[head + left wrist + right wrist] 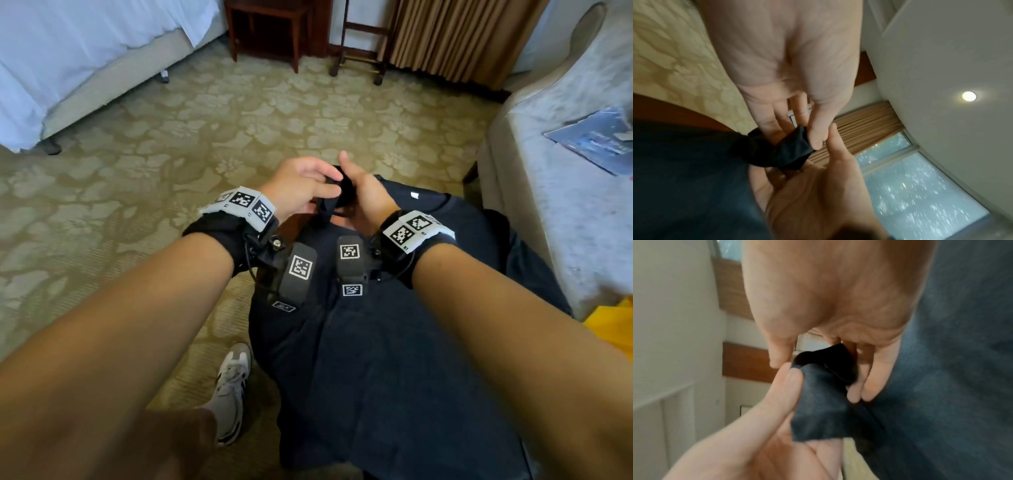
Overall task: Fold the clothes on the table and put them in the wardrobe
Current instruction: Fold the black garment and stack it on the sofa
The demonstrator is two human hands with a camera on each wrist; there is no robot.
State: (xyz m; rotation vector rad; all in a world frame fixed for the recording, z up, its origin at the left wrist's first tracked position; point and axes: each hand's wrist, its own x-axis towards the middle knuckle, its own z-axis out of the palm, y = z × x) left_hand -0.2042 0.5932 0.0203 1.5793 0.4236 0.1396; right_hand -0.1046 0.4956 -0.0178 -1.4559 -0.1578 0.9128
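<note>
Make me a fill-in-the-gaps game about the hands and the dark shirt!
1. Both hands pinch a bunched part of the dark ____.
2. The left hand and right hand meet over the shirt, which hangs above the ____.
3. A white ____ stands on the carpet.

Missing words: shirt; carpet; shoe

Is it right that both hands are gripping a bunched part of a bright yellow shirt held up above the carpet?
Not quite: the shirt is dark navy, not yellow, as the head view shows. The rest holds: the left hand and right hand both pinch a bunched part of it above the carpet.
</note>
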